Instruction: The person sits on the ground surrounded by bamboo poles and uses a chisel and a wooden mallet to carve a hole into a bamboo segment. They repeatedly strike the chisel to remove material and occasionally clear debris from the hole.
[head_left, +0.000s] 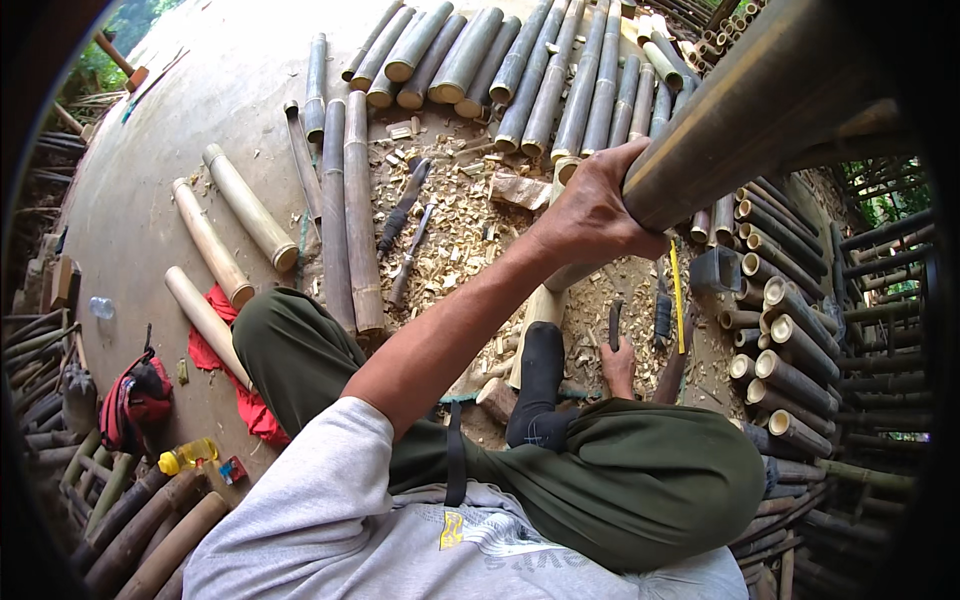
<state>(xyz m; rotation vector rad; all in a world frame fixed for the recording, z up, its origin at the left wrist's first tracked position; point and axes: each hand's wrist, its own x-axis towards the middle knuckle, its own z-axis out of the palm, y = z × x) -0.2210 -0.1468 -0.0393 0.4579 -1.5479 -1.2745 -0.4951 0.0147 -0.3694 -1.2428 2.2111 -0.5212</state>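
My left hand (600, 205) is wrapped round a thick dark bamboo pole (745, 105), which slants up toward the upper right, close to the camera. Low down beside my right knee, my right hand (619, 368) is closed on a short dark-bladed tool (614, 322); its exact kind is hard to make out. My dark-socked foot (540, 375) rests against a pale wooden piece between the hands. A folding yellow ruler (677, 300) and a black-handled tool (662, 315) lie right of the right hand.
Wood chips (470, 240) cover the ground, with a sheathed knife (405, 205) and a chisel-like tool (412, 255) among them. Bamboo tubes (470, 55) line the far side; more are stacked at right (795, 380). A red bag (137, 400) and yellow-capped bottle (190, 457) stand left.
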